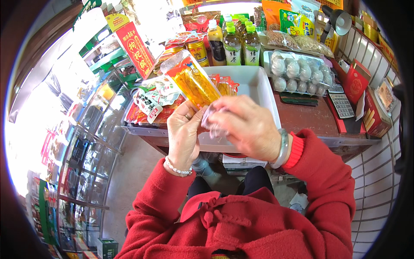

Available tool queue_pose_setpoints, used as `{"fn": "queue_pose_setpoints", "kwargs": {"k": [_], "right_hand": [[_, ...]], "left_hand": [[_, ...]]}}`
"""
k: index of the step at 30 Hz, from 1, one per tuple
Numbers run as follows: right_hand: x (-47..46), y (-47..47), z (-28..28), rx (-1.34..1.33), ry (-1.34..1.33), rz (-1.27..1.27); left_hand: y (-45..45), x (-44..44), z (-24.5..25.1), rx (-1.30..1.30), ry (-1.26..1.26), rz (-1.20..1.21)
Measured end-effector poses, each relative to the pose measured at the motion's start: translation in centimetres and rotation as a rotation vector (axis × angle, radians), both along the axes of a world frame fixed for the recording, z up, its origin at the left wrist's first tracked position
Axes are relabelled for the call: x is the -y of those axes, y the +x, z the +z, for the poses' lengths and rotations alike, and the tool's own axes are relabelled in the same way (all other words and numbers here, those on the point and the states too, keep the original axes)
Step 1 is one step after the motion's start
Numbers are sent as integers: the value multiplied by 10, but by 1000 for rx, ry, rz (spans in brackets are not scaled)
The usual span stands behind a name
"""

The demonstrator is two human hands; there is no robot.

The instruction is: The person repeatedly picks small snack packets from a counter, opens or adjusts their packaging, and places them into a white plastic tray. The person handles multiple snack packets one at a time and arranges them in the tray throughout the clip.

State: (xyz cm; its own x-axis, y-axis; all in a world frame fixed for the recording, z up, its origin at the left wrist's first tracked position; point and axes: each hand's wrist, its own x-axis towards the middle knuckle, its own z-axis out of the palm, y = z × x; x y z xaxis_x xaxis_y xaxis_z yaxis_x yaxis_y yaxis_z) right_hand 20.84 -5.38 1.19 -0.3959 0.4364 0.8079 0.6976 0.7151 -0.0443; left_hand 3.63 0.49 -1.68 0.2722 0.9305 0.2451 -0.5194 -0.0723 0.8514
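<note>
My left hand (184,129) grips the lower end of a clear plastic snack packet (194,81) with orange-yellow food inside, tilted above the counter. In my right hand (249,126) is a bunched pinkish cloth (215,123), close against the packet's lower end; the fingers are slightly blurred. Behind the packet, a white plastic tray (270,97) holds several small red-and-orange packets (226,84). To the left, white snack pouches (147,103) lie over red packets (134,115).
Green tea bottles (233,48), drink cans (198,51) and bagged foods stand behind the tray. Clear egg cartons (300,73), a calculator (342,105) and a red box (355,81) are at the right. A black desk lamp (341,22) stands at the back right. Glass shelving (87,155) runs along the left.
</note>
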Motion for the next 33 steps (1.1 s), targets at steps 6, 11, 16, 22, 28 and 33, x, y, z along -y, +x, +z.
{"fn": "queue_pose_setpoints", "kwargs": {"k": [6,11,16,22,28,33], "right_hand": [[4,-2,-7,182,85,26],[6,9,0,243,3,-2],[9,18,11,196,-53,-66],[5,16,41,-23,121,-47],[-5,-1,44,211,231,-14],[-17,13,54,81,106,-46]], "left_hand": [[-8,2,5,54,-17,0],[-10,4,10,35,-29,-12],[-17,4,13,-146,66,18],[-7,15,15,-179,77,-111],[2,33,14,-213,177,-174],[-8,29,11,-283,210,-317]]}}
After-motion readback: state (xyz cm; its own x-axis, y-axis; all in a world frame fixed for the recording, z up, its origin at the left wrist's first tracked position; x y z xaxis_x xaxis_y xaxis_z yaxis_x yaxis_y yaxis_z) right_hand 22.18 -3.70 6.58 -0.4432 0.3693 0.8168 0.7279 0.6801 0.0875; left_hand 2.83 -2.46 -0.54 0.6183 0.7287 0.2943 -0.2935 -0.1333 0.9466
